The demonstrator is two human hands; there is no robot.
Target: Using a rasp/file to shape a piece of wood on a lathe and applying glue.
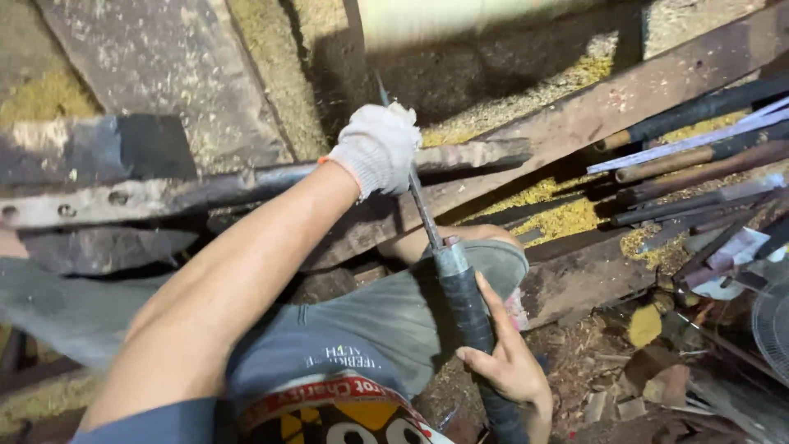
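Clenched in a white glove, our left hand (376,148) wraps the thin metal blade (423,210) of a long tool, up against a rusty iron bar (205,189). Our bare right hand (503,353) curls loosely round the black taped handle (468,308), fingers half open, thumb along its side. We see the tool slanting down across our grey shorts (353,329), with sawdust (559,218) and dark rods (699,164) to the right.

My gloved left hand (378,148) hides the blade's (423,210) upper part. The wrapped handle (472,316) runs off the bottom edge beneath my right hand (505,353).
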